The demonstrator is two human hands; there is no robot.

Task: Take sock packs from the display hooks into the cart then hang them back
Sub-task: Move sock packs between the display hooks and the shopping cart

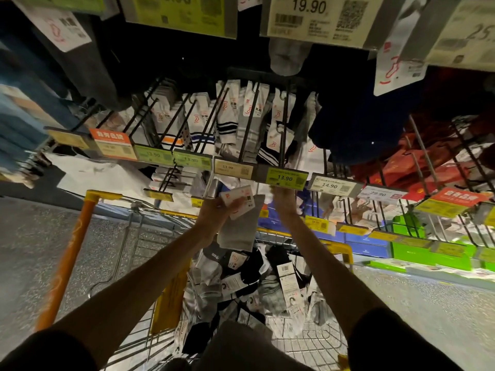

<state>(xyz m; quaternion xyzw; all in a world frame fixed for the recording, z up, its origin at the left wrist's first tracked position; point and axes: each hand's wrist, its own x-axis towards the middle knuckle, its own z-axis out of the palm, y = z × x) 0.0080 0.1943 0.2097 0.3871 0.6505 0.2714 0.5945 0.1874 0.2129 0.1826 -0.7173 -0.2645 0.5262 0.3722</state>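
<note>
**Progress.** The hang-back stage appears to be under way and far from finished. The left hand grips one grey sock pack with a white card header. It holds the pack above the cart, just below the row of price labels. The right hand is raised to the yellow-green price tag marked 13.90, at the end of a black metal display hook. Its fingers are lost against the tag, so whether it grasps anything cannot be told. A jumbled heap of white, grey and black sock packs lies in the wire shopping cart with a yellow rim, all yet to be hung. Several hooks above carry white striped packs.

**Surroundings.** The floor is speckled grey shop flooring and the aisle is dim. Red packets hang to the right, and green and blue boxes sit lower down.
</note>
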